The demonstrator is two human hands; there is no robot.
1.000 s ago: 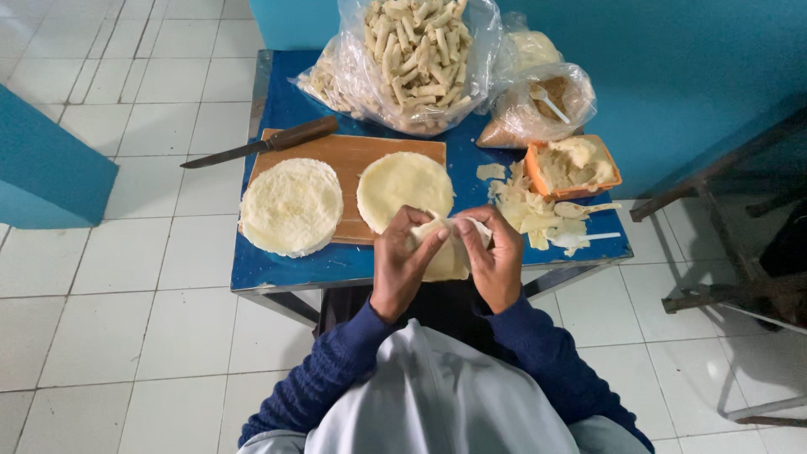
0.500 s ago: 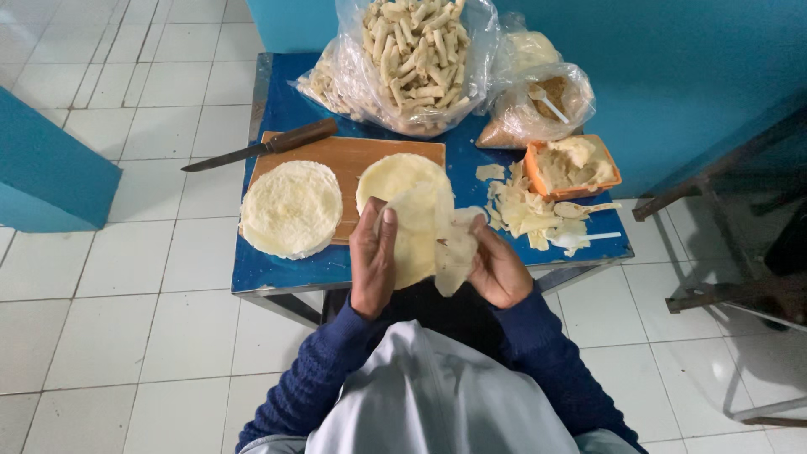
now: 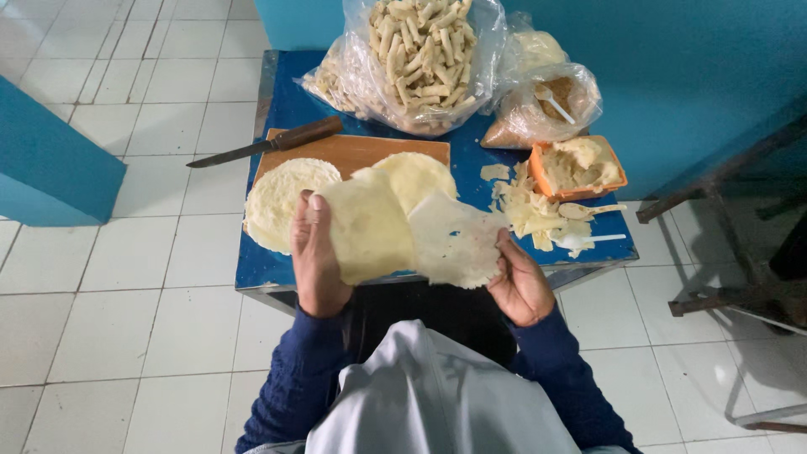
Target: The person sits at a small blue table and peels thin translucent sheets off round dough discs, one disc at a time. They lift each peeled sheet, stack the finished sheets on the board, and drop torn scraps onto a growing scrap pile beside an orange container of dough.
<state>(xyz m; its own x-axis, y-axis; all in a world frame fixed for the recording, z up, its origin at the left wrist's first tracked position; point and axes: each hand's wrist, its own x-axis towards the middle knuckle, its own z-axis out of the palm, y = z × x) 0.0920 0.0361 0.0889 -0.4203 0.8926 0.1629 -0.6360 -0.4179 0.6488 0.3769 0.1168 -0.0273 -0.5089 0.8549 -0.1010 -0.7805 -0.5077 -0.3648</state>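
Since the earlier frame both hands have spread apart, the left hand (image 3: 315, 256) now grasping a thin pale round wrapper sheet (image 3: 367, 225) and the right hand (image 3: 519, 284) peeling a second translucent sheet (image 3: 454, 241) off it, above the blue bench (image 3: 290, 105) edge, near the wooden cutting board (image 3: 353, 153).

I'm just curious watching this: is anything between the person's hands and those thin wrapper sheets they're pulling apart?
Nothing visible. The left hand holds one thin sheet directly, and the right hand grips the other sheet by its edge. The two sheets overlap between the hands, above the table's near edge.
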